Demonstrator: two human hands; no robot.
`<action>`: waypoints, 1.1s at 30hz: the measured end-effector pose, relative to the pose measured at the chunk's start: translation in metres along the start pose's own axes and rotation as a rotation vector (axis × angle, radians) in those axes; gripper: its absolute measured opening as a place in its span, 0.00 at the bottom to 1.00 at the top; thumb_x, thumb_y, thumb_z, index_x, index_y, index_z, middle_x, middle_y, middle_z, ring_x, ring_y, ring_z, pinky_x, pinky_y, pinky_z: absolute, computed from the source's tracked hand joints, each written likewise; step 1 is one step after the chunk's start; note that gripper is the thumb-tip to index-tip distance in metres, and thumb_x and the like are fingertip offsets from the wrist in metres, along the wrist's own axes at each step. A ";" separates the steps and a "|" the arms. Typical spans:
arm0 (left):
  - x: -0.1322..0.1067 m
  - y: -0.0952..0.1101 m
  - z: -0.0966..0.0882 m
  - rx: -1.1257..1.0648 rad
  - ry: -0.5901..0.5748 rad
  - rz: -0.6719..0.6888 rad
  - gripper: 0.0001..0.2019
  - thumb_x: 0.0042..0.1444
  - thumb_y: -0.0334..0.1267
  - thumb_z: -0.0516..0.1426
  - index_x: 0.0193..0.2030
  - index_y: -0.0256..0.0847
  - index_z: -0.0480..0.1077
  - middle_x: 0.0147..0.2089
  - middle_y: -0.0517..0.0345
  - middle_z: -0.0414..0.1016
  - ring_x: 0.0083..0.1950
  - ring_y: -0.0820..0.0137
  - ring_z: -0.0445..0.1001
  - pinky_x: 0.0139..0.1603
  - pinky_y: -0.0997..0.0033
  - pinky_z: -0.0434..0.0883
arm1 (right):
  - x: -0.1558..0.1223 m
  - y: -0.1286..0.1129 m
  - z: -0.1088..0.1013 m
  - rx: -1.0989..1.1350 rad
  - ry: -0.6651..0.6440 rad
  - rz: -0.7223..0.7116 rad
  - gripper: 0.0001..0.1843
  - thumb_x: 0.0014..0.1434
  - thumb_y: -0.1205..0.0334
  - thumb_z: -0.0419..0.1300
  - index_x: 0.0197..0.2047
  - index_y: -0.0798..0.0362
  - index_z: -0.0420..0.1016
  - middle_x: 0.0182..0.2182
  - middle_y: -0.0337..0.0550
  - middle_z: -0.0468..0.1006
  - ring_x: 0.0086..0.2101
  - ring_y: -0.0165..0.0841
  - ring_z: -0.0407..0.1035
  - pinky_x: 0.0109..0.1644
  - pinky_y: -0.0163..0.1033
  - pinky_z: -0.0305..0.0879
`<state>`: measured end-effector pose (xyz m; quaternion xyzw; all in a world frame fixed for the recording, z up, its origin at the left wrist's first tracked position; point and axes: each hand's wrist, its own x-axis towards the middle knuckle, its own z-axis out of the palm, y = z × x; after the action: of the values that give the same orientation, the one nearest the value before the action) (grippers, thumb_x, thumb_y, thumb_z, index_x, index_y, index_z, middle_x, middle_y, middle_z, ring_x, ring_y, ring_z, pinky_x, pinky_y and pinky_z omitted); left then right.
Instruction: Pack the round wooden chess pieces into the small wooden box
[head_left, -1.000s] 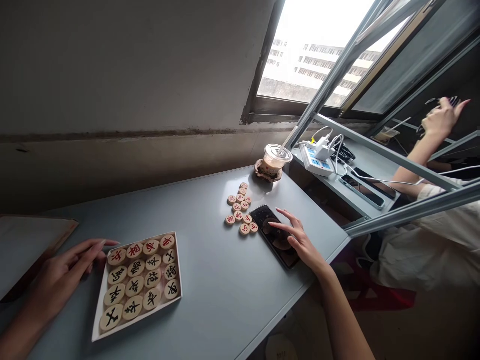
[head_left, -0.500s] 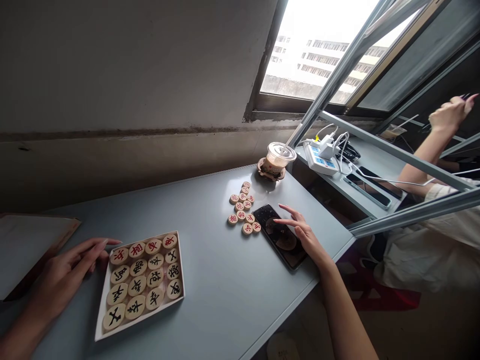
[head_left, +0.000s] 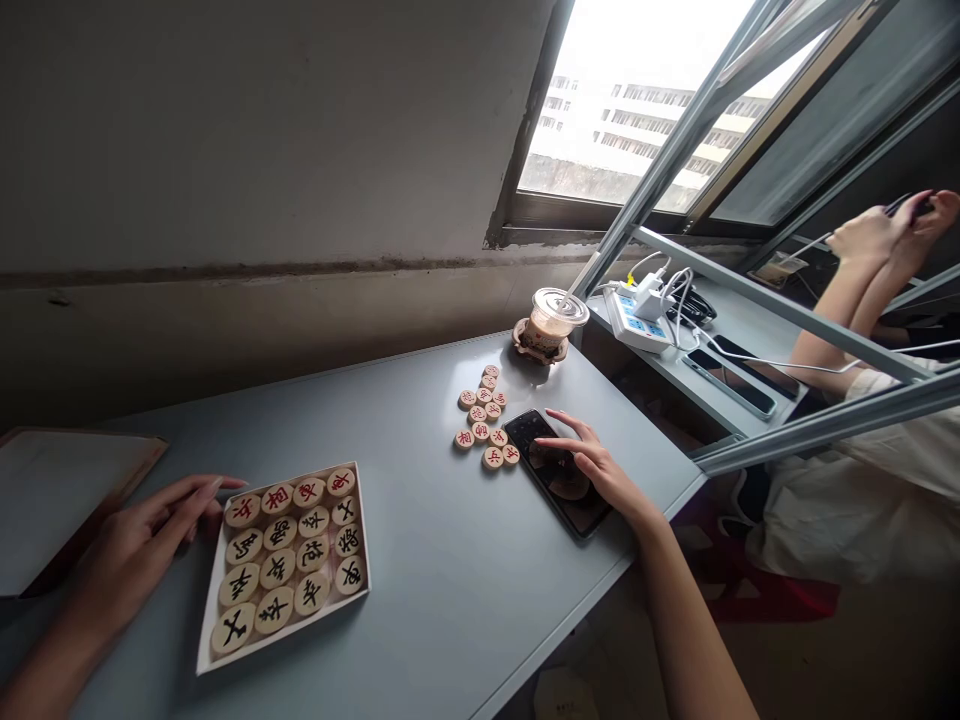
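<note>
My left hand [head_left: 154,535] rests by the left edge of a shallow white box [head_left: 283,655], fingers stretched out, the index fingertip at its top left corner. In the box lie rows of round xiangqi pieces [head_left: 278,568], red characters along the far row and black ones nearer. My right hand [head_left: 600,470] is open over a black smartphone [head_left: 574,508] lying on the table, with fingertips at its screen. Beside the phone's left edge is a loose cluster of red-lettered xiangqi pieces [head_left: 481,432].
A lidded drink cup [head_left: 551,325] with a straw stands at the far corner. At left lies a box lid [head_left: 64,500]. Beyond a metal frame, a power strip [head_left: 637,320] with cables and two phones [head_left: 729,382] lie on another desk. Another person's hands [head_left: 892,230] are at the right.
The view has shifted slightly. My hands stay almost where they were, the right one still over the phone. The other person's second hand has come into sight beside the first.
</note>
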<state>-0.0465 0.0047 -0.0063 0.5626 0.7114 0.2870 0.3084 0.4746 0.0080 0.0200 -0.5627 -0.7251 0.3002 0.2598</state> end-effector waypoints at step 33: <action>-0.008 0.022 0.002 -0.044 -0.090 0.209 0.25 0.47 0.59 0.58 0.42 0.39 0.75 0.29 0.57 0.71 0.29 0.69 0.66 0.28 0.75 0.62 | -0.015 -0.004 0.016 -0.513 0.366 0.155 0.40 0.58 0.49 0.55 0.69 0.44 0.43 0.63 0.52 0.59 0.56 0.49 0.64 0.51 0.55 0.65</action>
<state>-0.0302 0.0012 0.0100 0.6390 0.6281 0.3074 0.3205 0.4639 -0.0098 0.0117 -0.7079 -0.6734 0.0203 0.2121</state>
